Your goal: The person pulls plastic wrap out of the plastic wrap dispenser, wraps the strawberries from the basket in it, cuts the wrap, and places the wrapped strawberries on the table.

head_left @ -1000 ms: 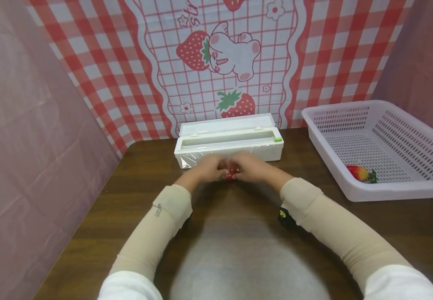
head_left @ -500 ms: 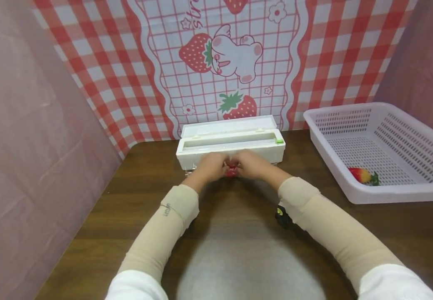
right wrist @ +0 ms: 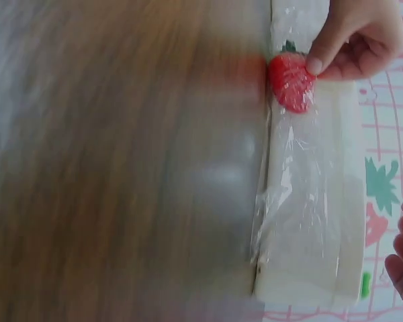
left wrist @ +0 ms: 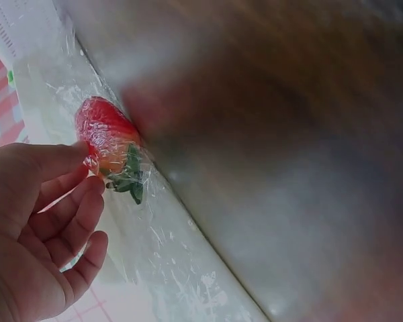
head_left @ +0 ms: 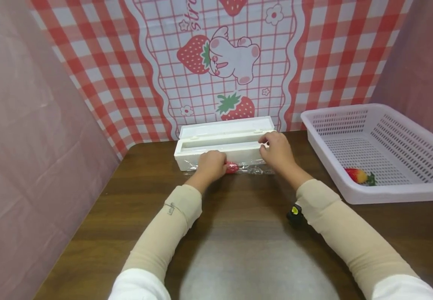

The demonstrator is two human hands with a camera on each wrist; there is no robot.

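A toy strawberry [left wrist: 111, 127], red with green leaves, lies wrapped in clear cling film [right wrist: 299, 201] against the front of a white cling film dispenser box [head_left: 192, 161]. My left hand [head_left: 212, 164] pinches the strawberry between thumb and fingertips, as the left wrist view shows. Over the right end of the box is my right hand [head_left: 277, 152], fingers loosely bent and nothing between them. Close to it in the right wrist view, a small green slider [right wrist: 366, 285] sits on the box edge; in the head view the hand hides it. The box lid [head_left: 227, 126] stands raised behind.
To the right stands a white perforated basket [head_left: 329, 162] holding another red and yellow toy strawberry [head_left: 356, 175]. A red checked strawberry-print cloth [head_left: 104, 75] hangs behind the wooden table [head_left: 134, 200], with a pink cloth [head_left: 21, 146] on the left.
Both hands were together at the strawberry. My right hand has let go there and moved up and right to the box's right end. My left hand stays at the strawberry.
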